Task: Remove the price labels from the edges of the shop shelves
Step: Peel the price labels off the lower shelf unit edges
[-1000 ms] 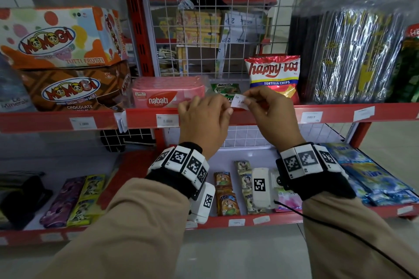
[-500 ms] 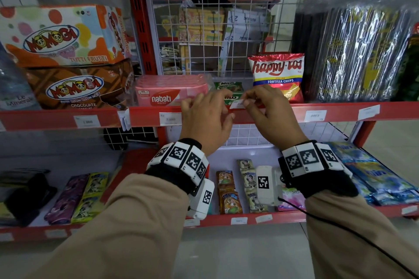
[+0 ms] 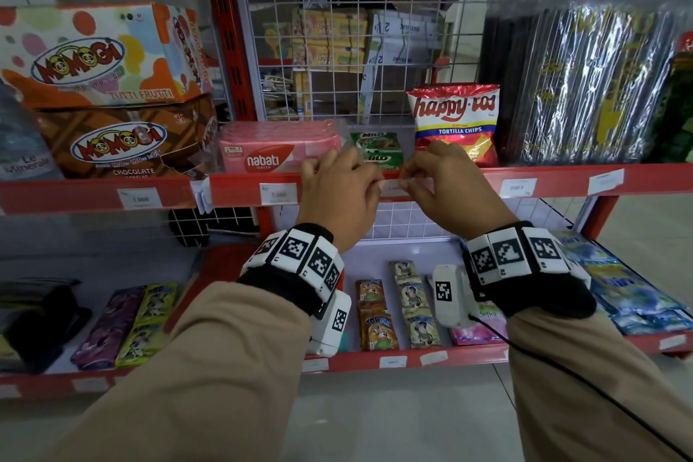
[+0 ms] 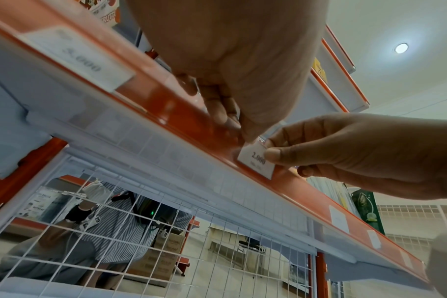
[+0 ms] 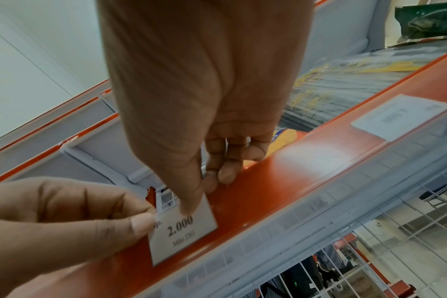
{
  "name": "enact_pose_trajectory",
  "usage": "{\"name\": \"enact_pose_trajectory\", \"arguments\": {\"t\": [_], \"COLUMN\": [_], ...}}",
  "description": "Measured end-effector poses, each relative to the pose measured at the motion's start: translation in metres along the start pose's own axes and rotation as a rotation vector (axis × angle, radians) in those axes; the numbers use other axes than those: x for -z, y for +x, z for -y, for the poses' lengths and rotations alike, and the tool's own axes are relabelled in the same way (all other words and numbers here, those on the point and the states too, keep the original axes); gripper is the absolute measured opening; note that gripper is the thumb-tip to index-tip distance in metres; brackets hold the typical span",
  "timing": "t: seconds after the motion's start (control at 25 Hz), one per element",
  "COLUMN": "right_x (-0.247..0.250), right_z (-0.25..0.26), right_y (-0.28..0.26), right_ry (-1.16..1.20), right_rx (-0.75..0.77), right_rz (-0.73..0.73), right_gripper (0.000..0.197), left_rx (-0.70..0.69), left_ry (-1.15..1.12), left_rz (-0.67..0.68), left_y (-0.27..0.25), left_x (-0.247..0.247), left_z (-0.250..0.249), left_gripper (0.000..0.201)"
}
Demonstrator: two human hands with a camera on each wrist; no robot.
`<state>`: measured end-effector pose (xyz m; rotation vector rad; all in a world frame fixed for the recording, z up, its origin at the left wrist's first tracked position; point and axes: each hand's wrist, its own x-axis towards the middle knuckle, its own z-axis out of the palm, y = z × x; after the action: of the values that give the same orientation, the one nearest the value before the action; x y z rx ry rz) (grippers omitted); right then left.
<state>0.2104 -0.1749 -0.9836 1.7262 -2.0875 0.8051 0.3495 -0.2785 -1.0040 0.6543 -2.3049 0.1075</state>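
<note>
A white price label (image 3: 392, 187) printed "2.000" lies flat against the red shelf edge (image 3: 468, 182), below the Milo packs. My left hand (image 3: 369, 184) pinches its left end between thumb and fingers, shown close up in the right wrist view at the label (image 5: 181, 231). My right hand (image 3: 407, 180) holds its right end, with the thumb (image 5: 189, 201) pressed on the label's face and the other fingers curled over the top of the rail. In the left wrist view both thumbs meet on the label (image 4: 255, 161). Other labels (image 3: 278, 193) (image 3: 517, 187) sit in the same edge strip.
On this shelf stand a pink Nabati pack (image 3: 277, 150), Milo packs (image 3: 378, 150), a Happy Tos chips bag (image 3: 455, 116) and Momogi boxes (image 3: 101, 56). A lower shelf (image 3: 412, 358) holds sachets. Behind the wire mesh stands another person (image 4: 110, 221).
The label was held up between both hands above the rail a second ago. It has come down with the hands and now lies flat against the shelf edge.
</note>
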Motion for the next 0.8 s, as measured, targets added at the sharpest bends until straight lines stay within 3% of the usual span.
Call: {"name": "enact_pose_trajectory", "arguments": {"t": [0.8], "right_x": [0.0041], "right_z": [-0.0031], "right_y": [-0.0008], "right_ry": [0.044], "right_rx": [-0.009], "right_rz": [0.026], "right_gripper": [0.016], "left_rx": [0.0], "left_ry": [-0.011], "left_rz": [0.031], "left_y": [0.0055], "left_x": [0.0061], "left_z": [0.0022], "left_gripper": [0.015]}}
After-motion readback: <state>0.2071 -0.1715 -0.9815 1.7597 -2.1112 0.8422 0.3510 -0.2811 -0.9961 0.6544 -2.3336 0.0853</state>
